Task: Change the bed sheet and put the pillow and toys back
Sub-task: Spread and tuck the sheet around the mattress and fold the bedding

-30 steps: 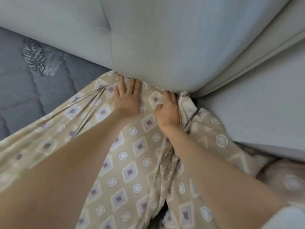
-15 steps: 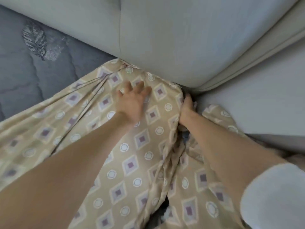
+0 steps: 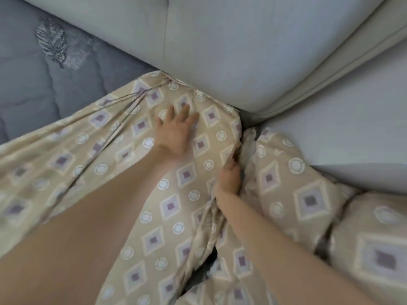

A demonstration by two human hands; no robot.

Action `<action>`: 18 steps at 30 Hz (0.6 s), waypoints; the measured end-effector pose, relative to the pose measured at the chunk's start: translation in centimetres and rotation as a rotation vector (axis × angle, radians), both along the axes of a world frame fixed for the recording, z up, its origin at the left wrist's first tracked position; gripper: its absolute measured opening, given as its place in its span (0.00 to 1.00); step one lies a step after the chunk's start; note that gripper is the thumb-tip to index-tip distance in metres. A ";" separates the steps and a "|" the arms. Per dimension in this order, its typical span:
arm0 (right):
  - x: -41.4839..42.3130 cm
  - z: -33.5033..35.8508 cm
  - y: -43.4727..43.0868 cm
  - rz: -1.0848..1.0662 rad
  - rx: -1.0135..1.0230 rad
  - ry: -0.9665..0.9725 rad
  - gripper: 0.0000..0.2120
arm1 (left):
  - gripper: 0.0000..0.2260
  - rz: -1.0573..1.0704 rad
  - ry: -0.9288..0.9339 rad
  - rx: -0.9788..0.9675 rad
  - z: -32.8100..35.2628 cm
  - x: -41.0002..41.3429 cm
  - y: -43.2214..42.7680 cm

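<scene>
A beige bed sheet (image 3: 167,208) with purple diamonds and white circles covers the mattress corner by the headboard. My left hand (image 3: 176,130) lies flat on it with fingers spread, just short of the corner. My right hand (image 3: 228,179) grips a bunched fold of the sheet at the mattress's side edge, fingers curled into the cloth. Part of the grey quilted mattress (image 3: 44,89) is bare at the upper left, with a leaf design stitched on it.
The padded pale grey headboard (image 3: 231,51) rises directly behind the corner. A pale wall or bed-frame panel (image 3: 341,133) closes in the right side. Loose sheet (image 3: 308,194) is heaped in the gap at the lower right.
My left hand slid back from the headboard edge and flattened on the sheet. My right hand came down from the corner along the side edge and took hold of the fold.
</scene>
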State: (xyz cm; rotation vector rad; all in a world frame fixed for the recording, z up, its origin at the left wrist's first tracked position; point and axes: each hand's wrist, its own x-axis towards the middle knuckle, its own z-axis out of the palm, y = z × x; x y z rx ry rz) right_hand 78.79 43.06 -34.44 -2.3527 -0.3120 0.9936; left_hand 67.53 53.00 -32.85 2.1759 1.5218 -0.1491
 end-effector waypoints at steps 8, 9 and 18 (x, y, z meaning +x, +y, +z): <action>0.8 2.1 -4.6 0.690 -0.558 0.182 0.15 | 0.31 -0.052 -0.047 -0.073 1.2 -1.9 -5.7; 1.2 2.2 -4.3 0.730 -0.607 0.208 0.15 | 0.32 -0.047 -0.058 -0.087 1.2 -2.2 -6.3; 0.8 -0.4 -3.5 0.624 -0.619 0.087 0.14 | 0.32 -0.068 -0.012 -0.070 0.5 -2.7 -6.8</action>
